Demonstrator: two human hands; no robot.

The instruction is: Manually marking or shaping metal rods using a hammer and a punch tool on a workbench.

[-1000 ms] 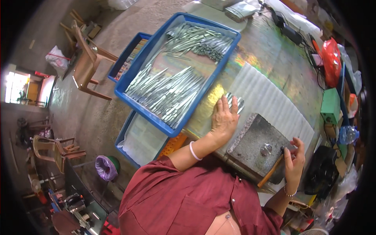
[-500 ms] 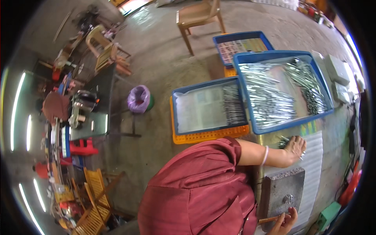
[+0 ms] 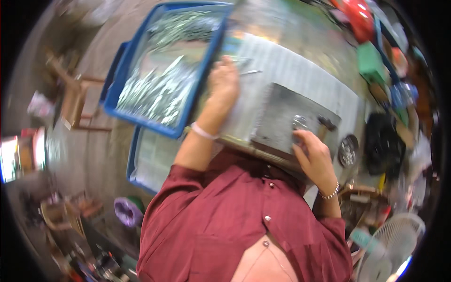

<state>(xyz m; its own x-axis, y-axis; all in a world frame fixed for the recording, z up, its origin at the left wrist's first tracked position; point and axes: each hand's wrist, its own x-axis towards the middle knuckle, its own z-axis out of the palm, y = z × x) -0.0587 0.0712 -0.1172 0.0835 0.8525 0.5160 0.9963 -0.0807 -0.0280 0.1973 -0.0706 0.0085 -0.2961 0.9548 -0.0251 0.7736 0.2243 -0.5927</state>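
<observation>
My left hand (image 3: 224, 79) reaches out beside the blue tray, over the white ribbed sheet (image 3: 277, 58). Its fingers are smeared by motion, so whether they grip anything is unclear. A thin silver rod (image 3: 250, 72) shows just right of the fingers. On the sheet lies a thick grey metal block (image 3: 277, 117), with a small shiny metal piece (image 3: 299, 122) on top. My right hand (image 3: 314, 152) rests at the block's near right side, fingers curled around the handle of a small hammer (image 3: 326, 124). The hammer's dark head shows past the knuckles; most of the wooden handle is hidden.
At the left stands a blue tray (image 3: 109, 104) of silver rods, overlapping another blue tray (image 3: 133, 157). A round dark dish (image 3: 348, 150) of small metal pieces is right of the block. A white fan (image 3: 394, 244), a green box (image 3: 371, 63) and a purple-lined bin (image 3: 128, 211) stand around.
The view has swung round to the right, so the trays now appear at the left and the block nearer the middle. The hammer head has come into sight beside my right hand.
</observation>
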